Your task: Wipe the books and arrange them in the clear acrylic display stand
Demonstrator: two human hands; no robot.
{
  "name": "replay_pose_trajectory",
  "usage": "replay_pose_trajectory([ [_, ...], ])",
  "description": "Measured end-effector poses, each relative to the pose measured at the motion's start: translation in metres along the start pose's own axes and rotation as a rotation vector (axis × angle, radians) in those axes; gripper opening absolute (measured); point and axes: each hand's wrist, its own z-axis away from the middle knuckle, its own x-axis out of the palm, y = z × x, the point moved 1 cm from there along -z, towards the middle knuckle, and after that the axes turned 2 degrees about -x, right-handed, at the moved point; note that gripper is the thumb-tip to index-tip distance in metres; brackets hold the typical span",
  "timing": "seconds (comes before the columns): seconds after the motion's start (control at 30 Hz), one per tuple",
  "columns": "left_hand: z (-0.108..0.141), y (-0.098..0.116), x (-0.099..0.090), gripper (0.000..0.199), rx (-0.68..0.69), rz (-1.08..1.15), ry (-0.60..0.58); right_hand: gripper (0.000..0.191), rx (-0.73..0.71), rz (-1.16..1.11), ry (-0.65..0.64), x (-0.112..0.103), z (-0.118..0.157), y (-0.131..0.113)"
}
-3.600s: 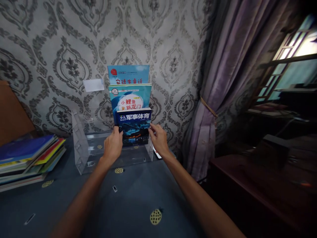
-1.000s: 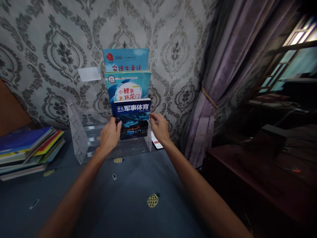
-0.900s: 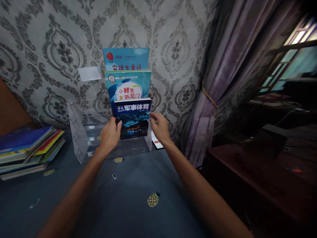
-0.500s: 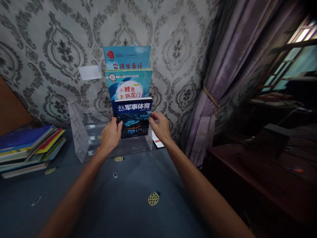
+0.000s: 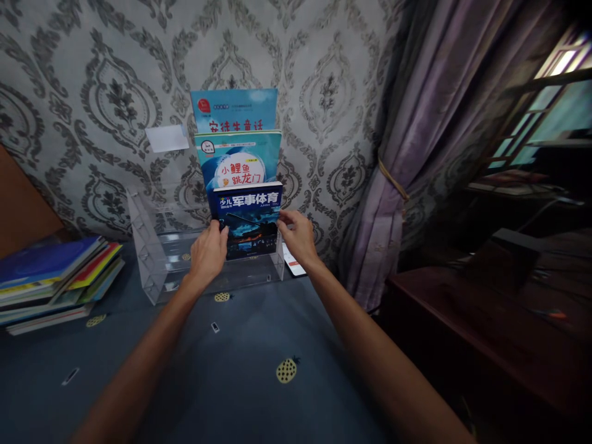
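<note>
A dark blue book (image 5: 252,225) with white lettering stands upright in the front of a clear acrylic display rack (image 5: 150,259). My left hand (image 5: 209,250) grips its left edge, thumb on the cover. On the opposite edge my right hand (image 5: 298,237) holds the book between thumb and fingers. Behind it, on higher tiers, rise a teal book (image 5: 272,154) with a round white title patch and a light blue book (image 5: 235,108) with red lettering. The front book covers the lower part of the teal one.
To the left lies a stack of colourful books (image 5: 50,271). A phone (image 5: 292,262) with a lit screen rests by the rack's right end. The blue tablecloth (image 5: 250,364) has pineapple prints. Right of it are a tied purple curtain (image 5: 374,228) and a dark red surface (image 5: 462,333).
The view has shifted very slightly. Both hands stay on the dark blue book's side edges, and the books keep their places in the rack.
</note>
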Motion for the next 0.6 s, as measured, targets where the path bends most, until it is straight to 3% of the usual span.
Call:
replay_pose_trajectory([
  [0.6,0.0051,-0.0056,-0.0007,0.028,0.002,0.104,0.010,0.032,-0.012,0.025,-0.019,-0.0054,-0.0006,-0.0052],
])
